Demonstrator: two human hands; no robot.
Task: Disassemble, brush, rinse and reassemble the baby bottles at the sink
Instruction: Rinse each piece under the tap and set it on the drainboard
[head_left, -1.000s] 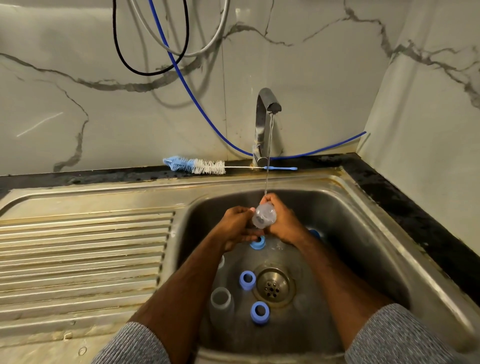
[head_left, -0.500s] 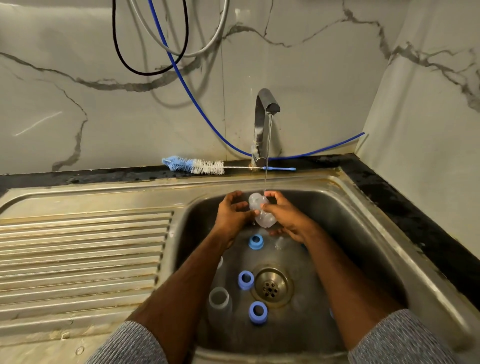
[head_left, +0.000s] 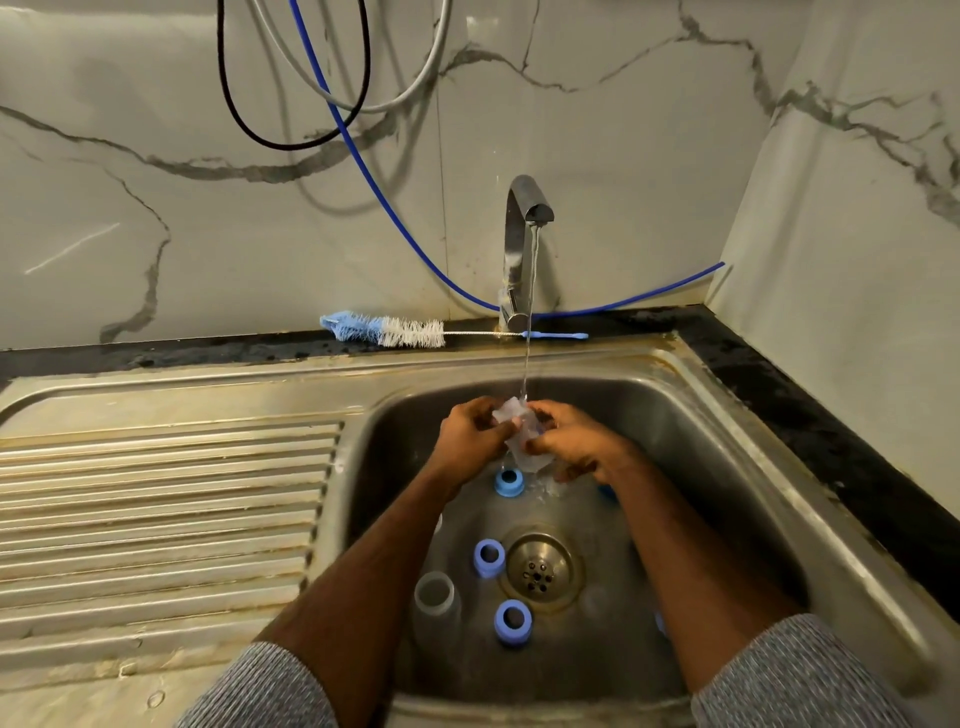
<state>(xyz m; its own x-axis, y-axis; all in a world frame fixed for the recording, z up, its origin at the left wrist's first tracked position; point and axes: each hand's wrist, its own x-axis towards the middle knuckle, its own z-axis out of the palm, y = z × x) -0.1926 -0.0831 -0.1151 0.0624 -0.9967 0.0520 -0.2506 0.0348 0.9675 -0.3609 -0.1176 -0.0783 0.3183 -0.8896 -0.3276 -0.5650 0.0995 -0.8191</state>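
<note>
Both hands hold a clear plastic bottle part (head_left: 521, 435) under the thin stream from the tap (head_left: 523, 244), over the back of the sink basin (head_left: 691, 447). My left hand (head_left: 470, 434) grips its left side and my right hand (head_left: 569, 441) grips its right side. Three blue collar rings lie on the basin floor: one below the hands (head_left: 509, 481), one left of the drain (head_left: 489, 557), one in front of the drain (head_left: 513, 621). A clear bottle body (head_left: 435, 597) stands open-mouthed at the front left of the basin.
A blue-and-white bottle brush (head_left: 387, 329) lies on the black ledge behind the sink, left of the tap. The ribbed steel drainboard (head_left: 156, 519) spreads to the left. Cables and a blue hose (head_left: 363, 166) hang on the marble wall. The drain (head_left: 539, 568) sits mid-basin.
The hands turned the clear part under the water and drew closer around it; it now sits a little higher, right in the stream.
</note>
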